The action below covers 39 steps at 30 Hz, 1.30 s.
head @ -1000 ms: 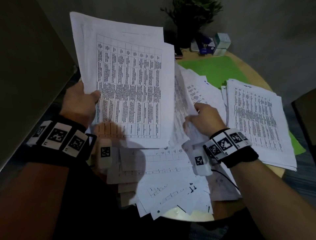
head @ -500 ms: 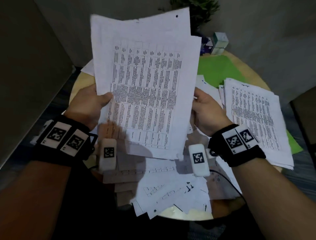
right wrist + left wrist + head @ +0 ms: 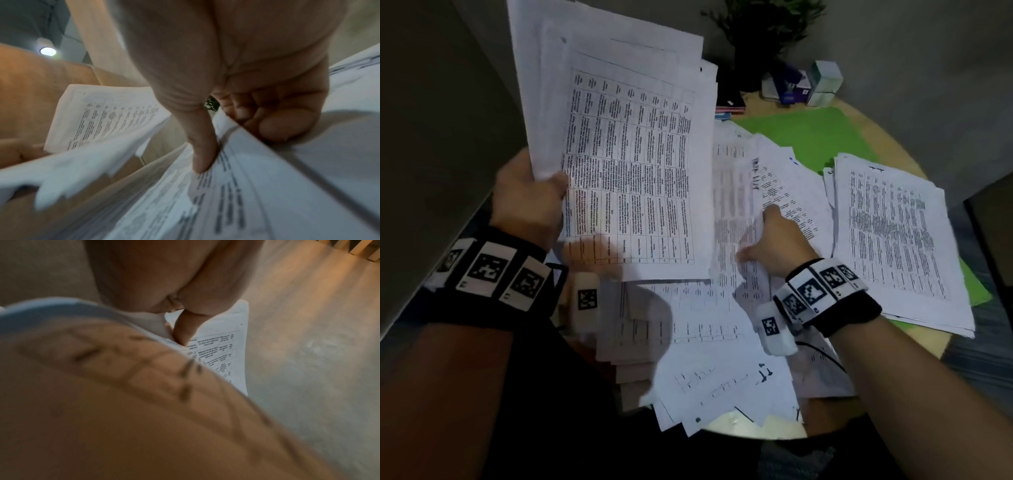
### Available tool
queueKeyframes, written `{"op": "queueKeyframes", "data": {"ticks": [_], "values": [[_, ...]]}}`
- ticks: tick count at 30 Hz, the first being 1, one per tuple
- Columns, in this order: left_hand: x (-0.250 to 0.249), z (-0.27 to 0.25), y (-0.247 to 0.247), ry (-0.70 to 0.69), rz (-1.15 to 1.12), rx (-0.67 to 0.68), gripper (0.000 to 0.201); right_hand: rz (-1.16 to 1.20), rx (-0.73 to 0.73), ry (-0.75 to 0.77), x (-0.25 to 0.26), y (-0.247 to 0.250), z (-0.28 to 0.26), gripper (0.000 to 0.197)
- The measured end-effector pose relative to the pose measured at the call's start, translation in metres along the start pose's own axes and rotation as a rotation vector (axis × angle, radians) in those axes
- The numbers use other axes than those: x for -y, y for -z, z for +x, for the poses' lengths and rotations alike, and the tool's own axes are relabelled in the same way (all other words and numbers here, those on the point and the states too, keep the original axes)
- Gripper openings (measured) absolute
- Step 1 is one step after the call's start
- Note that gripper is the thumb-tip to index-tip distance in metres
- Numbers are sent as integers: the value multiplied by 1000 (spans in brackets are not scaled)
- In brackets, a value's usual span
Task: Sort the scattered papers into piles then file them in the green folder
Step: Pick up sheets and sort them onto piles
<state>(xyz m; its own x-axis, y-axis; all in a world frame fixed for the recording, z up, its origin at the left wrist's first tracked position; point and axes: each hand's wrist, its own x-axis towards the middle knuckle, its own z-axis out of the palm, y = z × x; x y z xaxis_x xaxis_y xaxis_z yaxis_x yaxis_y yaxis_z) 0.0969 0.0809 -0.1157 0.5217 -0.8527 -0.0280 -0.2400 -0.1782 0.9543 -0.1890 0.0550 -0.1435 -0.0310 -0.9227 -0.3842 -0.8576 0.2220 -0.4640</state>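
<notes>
My left hand (image 3: 549, 188) grips a thick stack of table-printed papers (image 3: 630, 164) and holds it upright over the table's left side, thumb on the front sheet. In the left wrist view the thumb (image 3: 185, 327) presses on that stack (image 3: 222, 352). My right hand (image 3: 770, 233) is down among the scattered papers (image 3: 705, 342) and pinches a loose sheet (image 3: 246, 186) between thumb (image 3: 203, 155) and curled fingers (image 3: 287, 128). The green folder (image 3: 808, 137) lies open at the back, partly under a sorted pile (image 3: 893, 240) on the right.
The round wooden table (image 3: 756, 430) is mostly covered by sheets, some overhanging its near edge. A potted plant (image 3: 763, 34), small boxes (image 3: 825, 82) and dark notebooks (image 3: 729, 99) stand at the back. A grey wall panel (image 3: 431, 137) is close on the left.
My right hand has left the right edge of the held stack and dropped to the loose sheets, where it pinches one. The left hand has swung the stack to the left.
</notes>
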Motion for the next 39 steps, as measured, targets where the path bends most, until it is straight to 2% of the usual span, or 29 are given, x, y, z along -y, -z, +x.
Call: {"op": "queueKeyframes", "data": {"ticks": [2, 6, 8, 10, 12, 14, 16, 19, 21, 23, 24, 26, 27, 28, 30, 32, 34, 35, 37, 39], "values": [[-1, 1, 0, 16, -11, 32, 33, 32, -43, 13, -3, 4, 4, 55], [-1, 2, -3, 26, -64, 98, 33, 31, -115, 75, -9, 14, 9, 15], [-3, 3, -7, 44, -107, 127, 31, 107, -175, 98, -13, 26, 9, 5], [-3, 3, -14, 56, -141, 165, 37, 328, -212, 117, -18, 41, 10, 6], [-3, 0, -25, 63, -175, 212, 41, 622, -216, 137, -16, 52, 3, 17], [-5, -7, -38, 84, -221, 267, 38, 963, -160, 173, -14, 55, -4, 19], [-4, -16, -52, 90, -213, 326, 41, 1142, -111, 195, -13, 60, -10, 25], [-4, -30, -66, 115, -177, 398, 47, 1085, -59, 190, -13, 64, -21, 26], [-11, -43, -75, 139, -137, 387, 43, 1039, -72, 167, -19, 66, -26, 25], [-16, -53, -87, 120, -48, 331, 37, 1070, -93, 135, -29, 72, -30, 17], [-21, -59, -93, 100, -20, 299, 36, 1118, -103, 107, -35, 77, -30, 23], [-31, -64, -109, 105, -64, 261, 35, 1109, -82, 53, -50, 90, -34, 53], [-35, -66, -120, 119, -92, 257, 35, 1004, -74, 58, -61, 96, -36, 62], [-39, -67, -132, 124, -103, 256, 34, 868, -75, 82, -73, 100, -36, 63], [-50, -78, -160, 111, -85, 283, 39, 589, -82, 104, -99, 105, -38, 51], [-59, -90, -189, 96, -73, 319, 39, 465, -140, 73, -125, 110, -36, 42], [-66, -103, -219, 100, -61, 398, 29, 398, -250, 18, -148, 121, -36, 36], [-69, -111, -233, 97, -49, 446, 33, 397, -299, -12, -159, 127, -37, 34], [-73, -125, -259, 62, -22, 533, 53, 438, -380, -63, -185, 137, -39, 33], [-70, -136, -283, 21, 23, 573, 71, 452, -443, -102, -208, 142, -40, 35]]}}
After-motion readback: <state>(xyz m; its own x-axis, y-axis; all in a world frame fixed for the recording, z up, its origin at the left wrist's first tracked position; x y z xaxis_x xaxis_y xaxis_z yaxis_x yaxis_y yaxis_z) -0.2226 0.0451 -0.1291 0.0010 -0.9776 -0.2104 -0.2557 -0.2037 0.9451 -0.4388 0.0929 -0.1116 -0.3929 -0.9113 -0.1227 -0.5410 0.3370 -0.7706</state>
